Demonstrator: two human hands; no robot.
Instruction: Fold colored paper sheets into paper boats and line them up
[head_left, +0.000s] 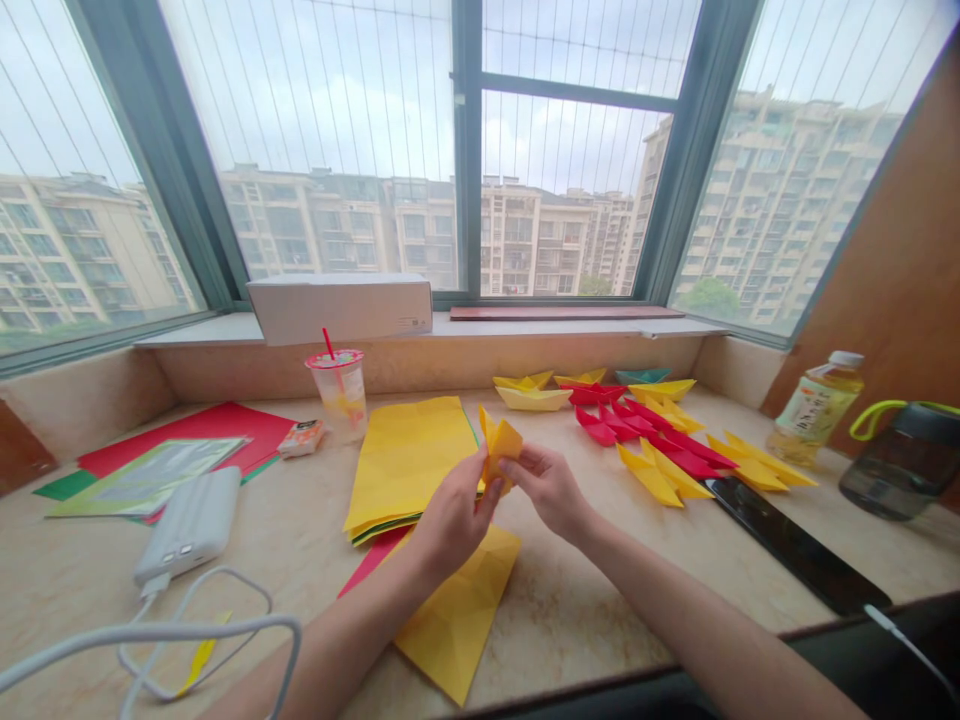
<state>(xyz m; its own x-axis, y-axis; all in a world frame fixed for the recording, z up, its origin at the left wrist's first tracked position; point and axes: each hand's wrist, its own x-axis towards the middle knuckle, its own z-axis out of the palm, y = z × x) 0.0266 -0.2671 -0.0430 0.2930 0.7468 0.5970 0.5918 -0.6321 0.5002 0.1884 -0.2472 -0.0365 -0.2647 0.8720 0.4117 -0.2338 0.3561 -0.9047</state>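
Pinching folded yellow paper with left hand and right hand (both gripping tight), over yellow paper stack; nearby about dozen paper boats, one power bank, one plastic cup.

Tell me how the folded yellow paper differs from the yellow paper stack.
The folded yellow paper is small and pointed; the yellow paper stack is larger and flat. The folded paper is held between the left hand and right hand; the stack lies on the counter. Both are yellow.
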